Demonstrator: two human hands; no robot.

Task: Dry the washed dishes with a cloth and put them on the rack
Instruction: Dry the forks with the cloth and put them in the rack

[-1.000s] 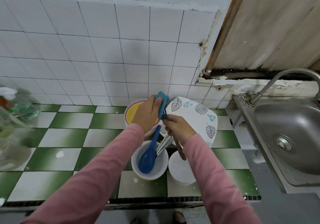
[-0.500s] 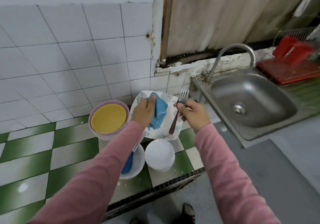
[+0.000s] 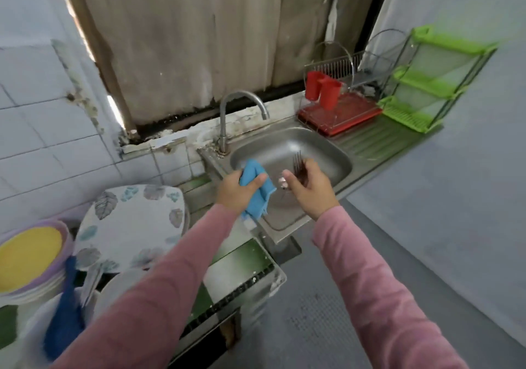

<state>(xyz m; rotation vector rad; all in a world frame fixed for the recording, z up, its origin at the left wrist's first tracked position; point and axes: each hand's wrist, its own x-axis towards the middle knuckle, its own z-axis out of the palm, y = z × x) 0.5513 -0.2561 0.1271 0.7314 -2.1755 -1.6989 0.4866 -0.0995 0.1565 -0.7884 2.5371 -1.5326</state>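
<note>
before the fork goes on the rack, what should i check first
1. Grip on the fork: ok, the right hand holds it, tines up.
2. Hold on the cloth: ok, the left hand grips it.
3. Whether the fork is dry: cannot tell, it is blurred.
4. View of the rack past the sink: ok.
5. Room inside the red cups on the rack: cannot tell.
</note>
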